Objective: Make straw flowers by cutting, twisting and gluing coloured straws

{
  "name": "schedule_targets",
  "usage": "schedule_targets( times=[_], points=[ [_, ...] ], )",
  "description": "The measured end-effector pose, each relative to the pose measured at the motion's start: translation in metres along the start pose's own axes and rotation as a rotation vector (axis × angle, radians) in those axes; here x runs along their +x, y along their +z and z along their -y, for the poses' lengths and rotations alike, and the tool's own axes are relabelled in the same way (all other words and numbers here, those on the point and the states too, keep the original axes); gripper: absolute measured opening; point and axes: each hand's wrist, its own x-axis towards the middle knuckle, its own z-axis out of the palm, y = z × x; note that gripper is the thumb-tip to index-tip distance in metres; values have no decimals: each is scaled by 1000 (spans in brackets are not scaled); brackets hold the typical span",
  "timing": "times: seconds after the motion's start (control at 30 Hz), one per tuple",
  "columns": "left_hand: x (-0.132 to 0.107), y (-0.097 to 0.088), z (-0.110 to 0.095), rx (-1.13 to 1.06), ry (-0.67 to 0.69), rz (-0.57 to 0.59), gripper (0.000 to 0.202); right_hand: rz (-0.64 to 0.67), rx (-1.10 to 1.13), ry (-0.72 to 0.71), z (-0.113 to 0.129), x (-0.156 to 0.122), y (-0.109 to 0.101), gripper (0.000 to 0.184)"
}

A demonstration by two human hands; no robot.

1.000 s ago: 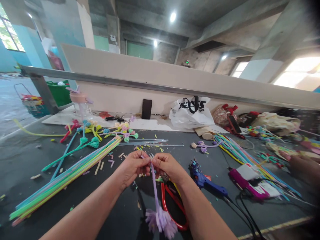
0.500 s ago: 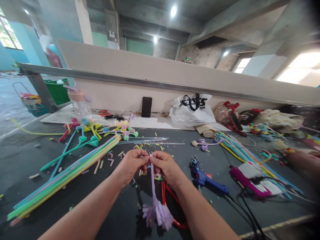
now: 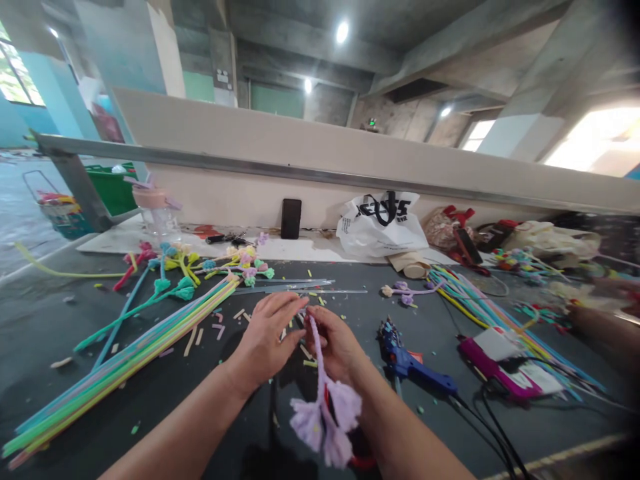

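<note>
My right hand (image 3: 334, 339) pinches the thin end of a lilac pipe-cleaner flower (image 3: 335, 443). The flower hangs head down toward me, its several fluffy petals spread apart, and its twisted stem runs up to my fingertips. Just left of it my left hand (image 3: 273, 337) is open, fingers stretched out and thumb apart, with its fingertips close to the stem's end. Whether they touch it I cannot tell. Under the flower and my right forearm, part of a red looped handle (image 3: 364, 461) shows on the dark table.
Bundled pastel pipe cleaners (image 3: 135, 363) lie left, beside finished flowers (image 3: 183, 288). To the right are a blue glue gun (image 3: 415, 363) with cables, a magenta-and-white device (image 3: 500, 367) and more pipe cleaners. A phone (image 3: 291, 219) and white bag (image 3: 383, 227) stand behind. Another person's hand (image 3: 595, 327) is far right.
My left hand has let go of the stem's end and opened. The flower has turned and swung slightly right, its petals now spread into separate lobes. My right hand still pinches the stem.
</note>
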Motion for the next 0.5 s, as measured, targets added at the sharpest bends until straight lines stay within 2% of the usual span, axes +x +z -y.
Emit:
schedule_targets(
  times=[0.1, 0.17, 0.4, 0.5],
  points=[
    [1, -6, -4, 78, 133, 101, 41, 15, 24, -26, -5, -2, 5, 19],
    [1, -8, -6, 68, 162, 111, 38, 29, 26, -9, -6, -4, 8, 19],
    [-3, -6, -7, -2, 86, 67, 25, 113, 23, 86, 3, -9, 9, 17],
    [-1, -11, -11, 71, 130, 118, 23, 93, -24, 75, 4, -9, 9, 19]
  ],
)
